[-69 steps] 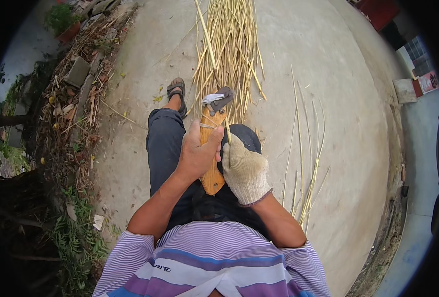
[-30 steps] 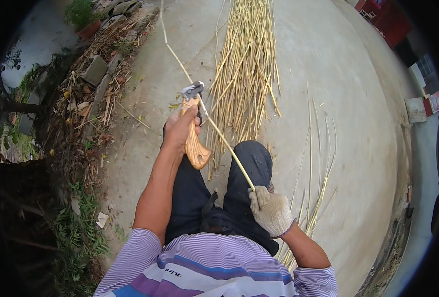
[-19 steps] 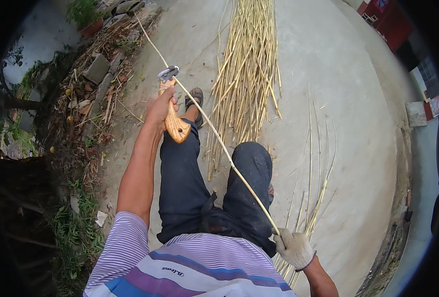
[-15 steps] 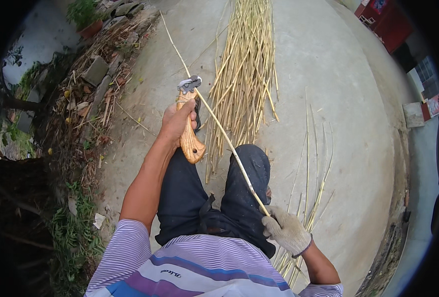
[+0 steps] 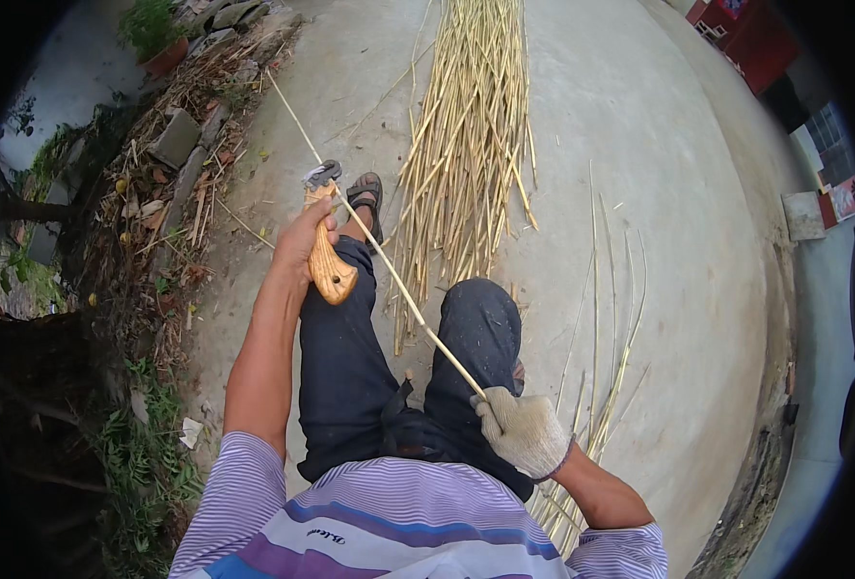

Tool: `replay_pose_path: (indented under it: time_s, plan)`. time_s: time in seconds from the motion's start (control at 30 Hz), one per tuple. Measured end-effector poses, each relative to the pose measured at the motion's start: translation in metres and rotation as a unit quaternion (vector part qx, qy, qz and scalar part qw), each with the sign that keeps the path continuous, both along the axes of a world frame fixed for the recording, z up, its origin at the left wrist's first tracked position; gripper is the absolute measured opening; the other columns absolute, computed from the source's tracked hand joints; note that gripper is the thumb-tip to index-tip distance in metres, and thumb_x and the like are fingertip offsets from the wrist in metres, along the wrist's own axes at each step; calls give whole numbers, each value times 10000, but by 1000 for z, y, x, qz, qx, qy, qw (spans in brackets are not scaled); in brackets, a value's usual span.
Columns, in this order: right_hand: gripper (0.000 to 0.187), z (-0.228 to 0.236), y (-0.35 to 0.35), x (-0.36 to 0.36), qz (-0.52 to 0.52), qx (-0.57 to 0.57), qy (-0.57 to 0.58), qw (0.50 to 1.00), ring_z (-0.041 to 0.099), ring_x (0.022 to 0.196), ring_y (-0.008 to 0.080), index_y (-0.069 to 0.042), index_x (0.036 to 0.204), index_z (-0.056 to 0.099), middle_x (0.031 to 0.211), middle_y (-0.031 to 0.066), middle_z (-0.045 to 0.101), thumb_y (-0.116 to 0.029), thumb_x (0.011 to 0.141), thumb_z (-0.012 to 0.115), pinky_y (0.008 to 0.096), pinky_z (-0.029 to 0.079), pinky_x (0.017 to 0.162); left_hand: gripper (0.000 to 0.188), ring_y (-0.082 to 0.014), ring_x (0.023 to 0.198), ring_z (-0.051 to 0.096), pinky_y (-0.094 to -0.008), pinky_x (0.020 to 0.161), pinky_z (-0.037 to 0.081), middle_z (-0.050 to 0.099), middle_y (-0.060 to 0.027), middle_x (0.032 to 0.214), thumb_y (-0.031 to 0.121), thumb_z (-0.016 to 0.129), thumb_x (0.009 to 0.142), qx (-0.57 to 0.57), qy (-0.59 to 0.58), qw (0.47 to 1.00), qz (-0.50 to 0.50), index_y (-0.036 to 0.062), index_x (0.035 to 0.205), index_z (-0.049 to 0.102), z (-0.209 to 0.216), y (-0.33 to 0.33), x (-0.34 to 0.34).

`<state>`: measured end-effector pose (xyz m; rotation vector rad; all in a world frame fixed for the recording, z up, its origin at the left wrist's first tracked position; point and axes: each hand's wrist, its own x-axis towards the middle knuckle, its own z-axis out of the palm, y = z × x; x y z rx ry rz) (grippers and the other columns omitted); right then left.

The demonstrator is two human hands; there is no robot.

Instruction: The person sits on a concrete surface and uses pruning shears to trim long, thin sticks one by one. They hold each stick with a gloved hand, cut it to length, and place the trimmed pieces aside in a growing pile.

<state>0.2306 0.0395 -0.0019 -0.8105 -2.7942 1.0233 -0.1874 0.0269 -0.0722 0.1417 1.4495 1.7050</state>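
Pale stalk [image 5: 403, 288] runs slantwise between my two hands

My gloved right hand [image 5: 525, 430] is clamped round the near end of the stalk, just beside my right knee [image 5: 485, 318]. From there the stalk lies ahead and to my left, its long axis slanting away to the dark metal head [image 5: 322, 174] of a wooden-handled tool [image 5: 332, 278] and on beyond it, above the concrete ground [image 5: 683, 289]. My bare left hand [image 5: 301, 236], farther out, is wrapped about the tool's handle just below that head; whether its fingers touch the stalk, or how tightly the metal meets it, I cannot tell. The right hand is the nearer one, on the stalk itself. Past the tool, the thin far end points toward a strip of dry debris [image 5: 143, 203]. Ahead lies a heap of straw-coloured stalks [image 5: 475, 125]; slimmer stalks [image 5: 598, 439] lie at my right, near the glove.
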Motion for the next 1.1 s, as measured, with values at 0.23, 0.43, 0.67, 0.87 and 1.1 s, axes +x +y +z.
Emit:
replay_pose_path:
  time_s: [0.23,0.43,0.67,0.87,1.1]
  plan:
    - [217,18,-22,89,33,-45,-144,988,663,577,335,-89,1102,627,616,134,604,-239,947,604,461,511,538,157,-90,506,510,-215,440,433,550,10,659,235,651,980,-58,50,997,-3,89,990,595,11,3,-59]
    - [323,36,3,29,-116,-205,-102,967,681,676,364,-66,1209,618,780,181,668,-310,1017,526,443,539,621,197,-79,513,520,-226,442,437,552,15,682,267,635,990,3,27,993,-117,76,992,590,19,28,40]
    - [191,-16,-3,6,-87,-29,8,996,675,652,350,-80,1065,625,759,164,659,-239,1018,530,460,537,599,162,-79,509,526,-236,465,477,559,23,690,219,645,978,3,33,988,-150,71,1001,581,-2,39,95]
    - [148,14,-28,88,19,-35,-111,993,642,541,315,-95,1018,625,632,109,625,-224,952,596,445,501,517,164,-99,519,522,-231,455,463,546,4,664,202,660,970,-16,9,1000,17,94,1073,592,-17,22,-99]
    - [196,34,-25,142,-29,-6,-178,984,623,525,343,-98,1063,638,582,121,590,-253,953,589,462,485,510,172,-79,527,527,-206,455,463,536,46,680,221,621,1005,15,59,997,56,113,1135,591,23,-13,-202]
